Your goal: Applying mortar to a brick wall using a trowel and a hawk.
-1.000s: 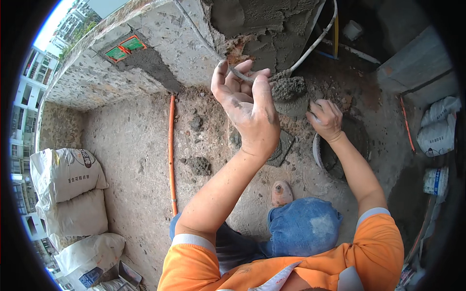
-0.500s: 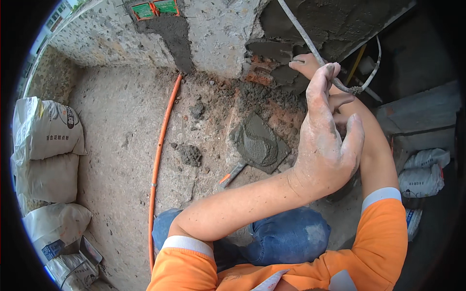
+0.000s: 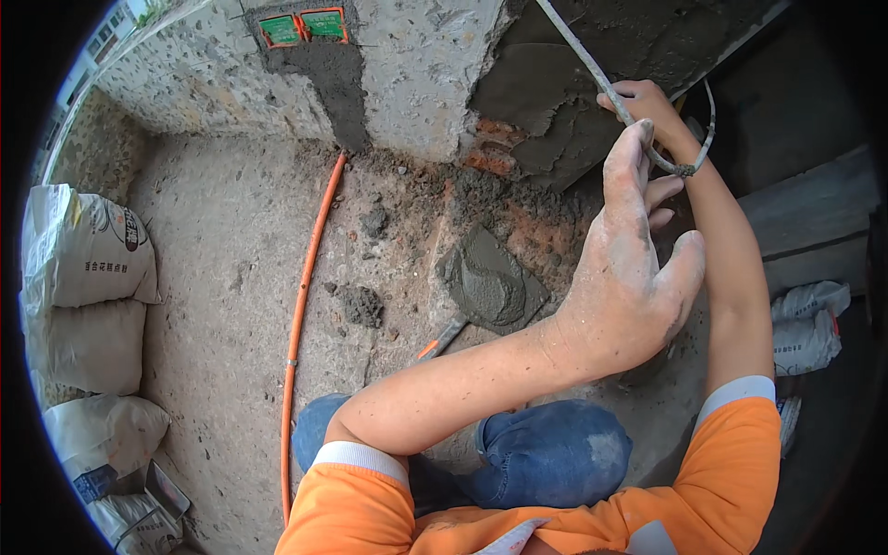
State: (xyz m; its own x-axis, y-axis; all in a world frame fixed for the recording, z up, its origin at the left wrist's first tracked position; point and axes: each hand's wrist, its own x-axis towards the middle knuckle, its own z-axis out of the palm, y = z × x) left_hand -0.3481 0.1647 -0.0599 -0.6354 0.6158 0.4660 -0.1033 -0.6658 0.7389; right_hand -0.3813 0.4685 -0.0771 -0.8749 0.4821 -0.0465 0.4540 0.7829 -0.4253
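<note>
My left hand (image 3: 629, 287), dusted with dried mortar, is raised in front of me with its fingers apart and holding nothing. Its fingertips are close to a hanging grey cable (image 3: 587, 60), whose loop carries a lump of mortar. Farther off, my right hand (image 3: 645, 106) is at the wall's wet grey mortar (image 3: 555, 74). Its fingers are curled, and whatever they grip cannot be made out against the dark surface. On the ground below lies a flat tool heaped with wet mortar (image 3: 495, 282); its grey and orange handle (image 3: 440, 339) points toward me.
An orange conduit (image 3: 301, 314) runs along the rough floor to the wall, below green and orange socket boxes (image 3: 303, 27). White sacks (image 3: 97, 250) are stacked at the left, and more bags (image 3: 807, 328) lie at the right. Loose mortar clumps (image 3: 359, 305) dot the floor.
My right hand has moved up and to the right along the wall. The mortar beside the bare brick looks smoother and more spread out. My left hand has barely shifted.
</note>
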